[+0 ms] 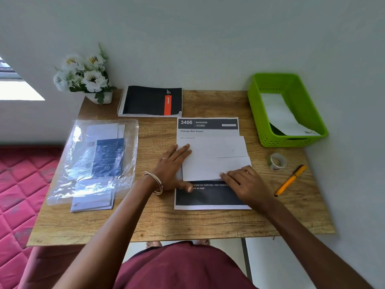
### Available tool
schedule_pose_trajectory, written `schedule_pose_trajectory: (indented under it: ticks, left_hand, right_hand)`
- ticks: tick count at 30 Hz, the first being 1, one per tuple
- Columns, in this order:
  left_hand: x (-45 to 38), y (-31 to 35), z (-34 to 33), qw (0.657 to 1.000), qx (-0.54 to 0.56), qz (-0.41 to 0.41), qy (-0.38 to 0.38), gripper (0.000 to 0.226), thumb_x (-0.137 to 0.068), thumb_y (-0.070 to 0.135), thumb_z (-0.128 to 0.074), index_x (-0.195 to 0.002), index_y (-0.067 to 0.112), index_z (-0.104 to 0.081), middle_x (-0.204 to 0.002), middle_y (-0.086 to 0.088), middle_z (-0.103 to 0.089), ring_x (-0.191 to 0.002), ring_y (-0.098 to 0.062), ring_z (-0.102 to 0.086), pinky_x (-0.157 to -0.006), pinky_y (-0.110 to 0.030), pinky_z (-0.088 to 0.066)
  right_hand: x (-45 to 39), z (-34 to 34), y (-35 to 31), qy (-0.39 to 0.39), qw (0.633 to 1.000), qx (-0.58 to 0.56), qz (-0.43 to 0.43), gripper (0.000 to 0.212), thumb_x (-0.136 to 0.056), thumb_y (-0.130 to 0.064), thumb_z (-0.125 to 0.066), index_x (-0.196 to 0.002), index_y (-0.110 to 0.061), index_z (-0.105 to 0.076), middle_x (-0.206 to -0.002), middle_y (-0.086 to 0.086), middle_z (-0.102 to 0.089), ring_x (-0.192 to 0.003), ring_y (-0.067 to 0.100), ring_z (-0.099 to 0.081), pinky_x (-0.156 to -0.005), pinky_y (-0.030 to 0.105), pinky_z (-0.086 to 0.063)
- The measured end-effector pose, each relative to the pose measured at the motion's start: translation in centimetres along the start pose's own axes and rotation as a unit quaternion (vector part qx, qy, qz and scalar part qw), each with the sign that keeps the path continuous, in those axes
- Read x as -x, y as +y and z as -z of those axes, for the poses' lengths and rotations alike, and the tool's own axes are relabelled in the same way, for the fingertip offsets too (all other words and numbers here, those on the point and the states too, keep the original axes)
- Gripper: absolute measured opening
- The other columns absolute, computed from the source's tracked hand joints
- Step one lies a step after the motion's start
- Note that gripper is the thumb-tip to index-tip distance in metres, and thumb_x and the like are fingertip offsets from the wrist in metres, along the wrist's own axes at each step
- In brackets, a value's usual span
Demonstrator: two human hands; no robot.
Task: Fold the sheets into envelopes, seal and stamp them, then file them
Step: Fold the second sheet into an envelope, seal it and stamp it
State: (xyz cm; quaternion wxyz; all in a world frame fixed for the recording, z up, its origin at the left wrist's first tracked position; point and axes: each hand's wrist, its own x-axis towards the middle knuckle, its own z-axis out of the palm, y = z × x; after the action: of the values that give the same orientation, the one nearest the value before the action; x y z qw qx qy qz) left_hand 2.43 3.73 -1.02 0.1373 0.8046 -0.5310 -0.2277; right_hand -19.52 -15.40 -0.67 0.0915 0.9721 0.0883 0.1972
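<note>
Folded sheet (pixel 214 161) lay mid-counter, on top of a printed sheet (pixel 208 197) whose dark band showed at the near end. Left hand (pixel 173 165) lay flat on the fold's left edge, fingers straight, pressing and gripping nothing. Right hand (pixel 243 182) pressed down on the lower right corner of the fold, fingers slightly bent; no pinch was visible.

Risks as judged:
- The fold sat on loose paper, not bare counter (pixel 158 224). A sideways push while creasing could slide the lower sheet and skew the crease.
- The upper flap's edge looked a little off-parallel to the layer under it; pressing now would likely lock that in and make a poor fit for an envelope.
- Envelopes (pixel 93 200) poked out of a plastic sleeve (pixel 100 155) at the left edge, near the left forearm; a wide elbow could push them off.
- Tape roll (pixel 277 161) and orange pen (pixel 290 180) sat near the right edge and could be knocked by the right arm.
- Green basket (pixel 268 113) at the far right corner already held a piece of white paper, well apart from the hands.
</note>
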Motion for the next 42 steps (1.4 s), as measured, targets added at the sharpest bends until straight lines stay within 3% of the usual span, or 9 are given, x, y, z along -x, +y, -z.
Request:
schedule_pose_trajectory:
  ticks: [5, 10, 13, 16, 22, 25, 28, 39, 42]
  left_hand:
    - [0.3, 0.0, -0.1, 0.997, 0.064, 0.009, 0.043, 0.120, -0.046, 0.088, -0.048, -0.145, 0.031, -0.011, -0.154, 0.007, -0.014, -0.142, -0.021, -0.002, -0.112, -0.048, -0.012]
    - [-0.1, 1.2, 0.2, 0.958, 0.184, 0.097, 0.199, 0.047, -0.081, 0.034, -0.066, -0.124, 0.024, -0.052, -0.123, 0.000, -0.053, -0.115, -0.021, -0.045, -0.091, -0.033, -0.037]
    - [-0.6, 1.8, 0.5, 0.935, 0.216, 0.144, 0.242, 0.025, -0.085, 0.030, -0.062, -0.108, 0.020, -0.059, -0.098, 0.003, -0.058, -0.088, -0.018, -0.054, -0.070, -0.029, -0.039]
    - [-1.1, 2.1, 0.6, 0.929, 0.200, 0.180, 0.256, 0.031, -0.082, 0.027, -0.065, -0.110, 0.019, -0.057, -0.102, -0.003, -0.061, -0.087, -0.019, -0.053, -0.074, -0.033, -0.044]
    - [-1.5, 1.6, -0.2, 0.937, 0.161, 0.164, 0.262, 0.074, -0.076, 0.025, -0.069, -0.139, 0.030, -0.029, -0.132, -0.001, -0.048, -0.115, -0.022, -0.048, -0.093, -0.046, -0.043]
    - [-1.6, 1.0, -0.7, 0.958, 0.087, 0.135, 0.237, 0.062, -0.082, 0.029, -0.063, -0.137, 0.035, -0.037, -0.147, 0.006, -0.030, -0.122, -0.019, -0.039, -0.098, -0.046, -0.040]
    - [-1.7, 0.7, -0.9, 0.967, 0.039, 0.130, 0.217, 0.047, -0.086, 0.033, -0.053, -0.132, 0.032, -0.047, -0.146, 0.011, -0.034, -0.126, -0.022, -0.034, -0.098, -0.048, -0.035]
    - [-1.5, 1.9, -0.6, 0.975, -0.031, 0.153, 0.160, 0.047, -0.094, 0.034, -0.041, -0.141, 0.030, -0.034, -0.151, 0.016, -0.022, -0.134, -0.017, -0.015, -0.102, -0.041, -0.024]
    - [-1.3, 1.5, -0.3, 0.982, -0.066, 0.127, 0.123, 0.066, -0.086, 0.060, -0.034, -0.144, 0.028, -0.027, -0.153, 0.012, -0.017, -0.136, -0.021, -0.014, -0.105, -0.043, -0.024]
  right_hand:
    - [-2.0, 0.3, 0.3, 0.115, 0.989, -0.016, -0.097, 0.017, -0.092, -0.005, -0.046, -0.100, -0.010, -0.060, -0.087, 0.009, -0.069, -0.074, 0.025, -0.065, -0.075, 0.038, -0.039]
    - [-5.3, 0.3, 0.6, 0.140, 0.970, 0.009, -0.198, 0.022, -0.083, -0.006, -0.053, -0.100, -0.015, -0.064, -0.090, 0.000, -0.067, -0.084, 0.021, -0.060, -0.083, 0.041, -0.032]
    - [-7.3, -0.7, 1.4, 0.107, 0.958, 0.021, -0.265, 0.026, -0.083, -0.010, -0.050, -0.104, -0.018, -0.065, -0.093, -0.003, -0.065, -0.093, 0.020, -0.057, -0.085, 0.042, -0.030]
    - [-8.5, -2.2, 2.1, 0.038, 0.945, -0.010, -0.324, 0.029, -0.085, -0.015, -0.049, -0.110, -0.021, -0.061, -0.103, -0.004, -0.063, -0.104, 0.018, -0.050, -0.090, 0.044, -0.028]
    - [-9.5, -4.1, 1.9, -0.091, 0.922, -0.066, -0.372, 0.038, -0.088, -0.021, -0.043, -0.124, -0.021, -0.054, -0.129, 0.002, -0.055, -0.122, 0.021, -0.040, -0.095, 0.046, -0.024]
    - [-10.0, -4.6, 0.8, -0.129, 0.924, -0.104, -0.344, 0.042, -0.090, -0.029, -0.035, -0.126, -0.020, -0.055, -0.132, 0.005, -0.056, -0.123, 0.023, -0.046, -0.097, 0.046, -0.022]
    - [-10.4, -5.1, -0.4, -0.163, 0.932, -0.132, -0.296, 0.049, -0.093, -0.037, -0.028, -0.129, -0.017, -0.055, -0.138, 0.007, -0.053, -0.129, 0.025, -0.047, -0.102, 0.052, -0.027]
    - [-5.1, -3.8, 3.3, -0.233, 0.907, -0.091, -0.338, 0.086, -0.083, -0.070, 0.007, -0.151, -0.022, -0.012, -0.159, -0.005, -0.011, -0.146, 0.012, -0.005, -0.113, 0.050, -0.006]
    - [-4.6, -3.3, 4.2, -0.255, 0.901, -0.088, -0.339, 0.100, -0.073, -0.078, 0.016, -0.152, -0.021, -0.009, -0.160, -0.005, -0.006, -0.147, 0.011, -0.002, -0.115, 0.047, 0.000]
